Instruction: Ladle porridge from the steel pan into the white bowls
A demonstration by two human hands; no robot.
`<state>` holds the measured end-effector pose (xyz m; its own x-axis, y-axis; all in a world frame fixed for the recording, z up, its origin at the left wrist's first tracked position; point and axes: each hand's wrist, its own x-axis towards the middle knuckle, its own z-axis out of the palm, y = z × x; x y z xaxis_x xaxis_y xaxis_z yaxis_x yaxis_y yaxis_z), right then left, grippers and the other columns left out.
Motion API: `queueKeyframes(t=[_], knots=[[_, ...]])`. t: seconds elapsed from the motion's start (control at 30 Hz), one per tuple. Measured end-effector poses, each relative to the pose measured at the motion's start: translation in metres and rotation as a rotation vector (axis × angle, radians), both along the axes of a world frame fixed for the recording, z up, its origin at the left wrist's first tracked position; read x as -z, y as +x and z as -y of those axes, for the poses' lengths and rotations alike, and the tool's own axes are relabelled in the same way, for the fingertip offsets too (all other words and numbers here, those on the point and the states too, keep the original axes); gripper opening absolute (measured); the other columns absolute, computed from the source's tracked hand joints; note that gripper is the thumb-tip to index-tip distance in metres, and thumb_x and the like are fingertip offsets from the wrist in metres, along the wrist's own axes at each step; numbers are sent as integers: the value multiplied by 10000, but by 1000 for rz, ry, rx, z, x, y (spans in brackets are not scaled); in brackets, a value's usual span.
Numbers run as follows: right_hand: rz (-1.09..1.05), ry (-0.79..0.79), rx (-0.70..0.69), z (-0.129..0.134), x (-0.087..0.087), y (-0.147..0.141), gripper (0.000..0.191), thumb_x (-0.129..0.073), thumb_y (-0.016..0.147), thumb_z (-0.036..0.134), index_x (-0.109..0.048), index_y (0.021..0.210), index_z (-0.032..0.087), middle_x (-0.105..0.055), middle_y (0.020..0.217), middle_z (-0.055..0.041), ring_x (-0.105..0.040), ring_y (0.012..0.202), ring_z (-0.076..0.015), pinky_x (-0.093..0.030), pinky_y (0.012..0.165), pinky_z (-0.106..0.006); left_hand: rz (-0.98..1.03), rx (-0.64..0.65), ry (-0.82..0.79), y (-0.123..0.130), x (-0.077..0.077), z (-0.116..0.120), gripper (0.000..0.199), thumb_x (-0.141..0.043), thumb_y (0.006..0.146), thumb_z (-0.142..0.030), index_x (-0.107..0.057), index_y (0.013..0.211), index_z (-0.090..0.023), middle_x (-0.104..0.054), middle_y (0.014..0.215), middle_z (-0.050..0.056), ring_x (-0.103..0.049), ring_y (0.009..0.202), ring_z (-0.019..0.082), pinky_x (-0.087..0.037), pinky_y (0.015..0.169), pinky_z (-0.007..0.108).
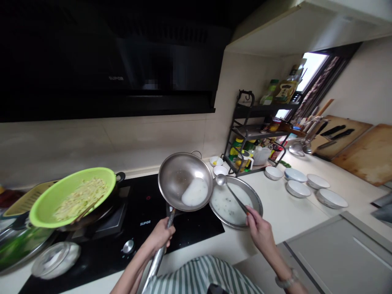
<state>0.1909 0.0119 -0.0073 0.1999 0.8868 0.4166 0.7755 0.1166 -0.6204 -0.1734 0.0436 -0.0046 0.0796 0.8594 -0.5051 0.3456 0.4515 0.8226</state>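
Note:
My left hand (162, 234) is wrapped round the long handle of a steel wok (173, 173). The wok tilts to the right, and a pool of white liquid (195, 192) with dark specks sits in its lower right side. In my right hand (260, 228) is a metal ladle (235, 197), its bowl near the wok's right rim, above the far left of a steel basin (259, 200). That basin holds more of the speckled white liquid. The wok's right edge overlaps the basin's left rim; whether they touch I cannot tell.
On the left, a green colander (39, 214) of pale shredded food with chopsticks rests over a dark pan. A lidded glass jar (56, 260) stands in front. Several bowls (296, 189) and a spice rack (245, 132) are at right. A range hood (107, 96) hangs above.

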Motion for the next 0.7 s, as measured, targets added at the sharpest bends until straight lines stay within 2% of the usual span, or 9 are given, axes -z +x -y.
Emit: queueKeyframes(t=[0.07, 0.13, 0.23, 0.37, 0.5, 0.7], knots=[[-16, -15, -82, -9, 0, -18, 427, -375, 940, 362, -688, 1145, 157, -735, 762, -98, -709, 665, -240, -583, 704, -351, -3, 5, 3, 0, 0, 0, 196, -547, 761, -143, -369, 752, -223, -449, 500, -87, -404, 324, 66, -262, 335, 153], [-2, 0, -148, -18, 1, -36, 408, -382, 929, 322, -695, 1131, 154, -757, 896, -131, -733, 806, -262, -581, 782, -374, -8, 8, 6, 0, -1, 0, 197, -539, 762, -136, -365, 745, -225, -450, 505, -84, -403, 328, 68, -265, 341, 160], [48, -27, -215, -32, 4, -56, 413, -365, 923, 260, -692, 1143, 135, -751, 1002, -167, -733, 892, -277, -569, 812, -380, -13, 6, 3, 1, -1, 0, 189, -521, 764, -122, -364, 743, -226, -445, 502, -83, -403, 329, 74, -263, 341, 166], [19, -134, -230, -45, 8, -71, 409, -381, 894, 239, -701, 1116, 110, -753, 869, -162, -726, 779, -280, -552, 758, -378, -6, 3, 17, 2, -1, 0, 190, -513, 760, -100, -369, 737, -220, -449, 498, -83, -406, 326, 67, -263, 342, 160], [-249, -267, -186, -53, 5, -73, 386, -411, 853, 302, -714, 1005, 119, -659, 565, -52, -642, 551, -226, -508, 604, -319, -9, 0, 13, 2, -2, 0, 184, -504, 761, -85, -376, 738, -216, -453, 493, -83, -408, 320, 65, -260, 333, 153], [-648, -379, -88, -53, -11, -69, 384, -496, 728, 365, -675, 958, 115, -573, 490, 2, -482, 436, -164, -372, 450, -273, -7, -2, 3, 3, -4, 0, 203, -482, 770, -62, -362, 748, -224, -439, 485, -92, -395, 318, 67, -261, 335, 160]])
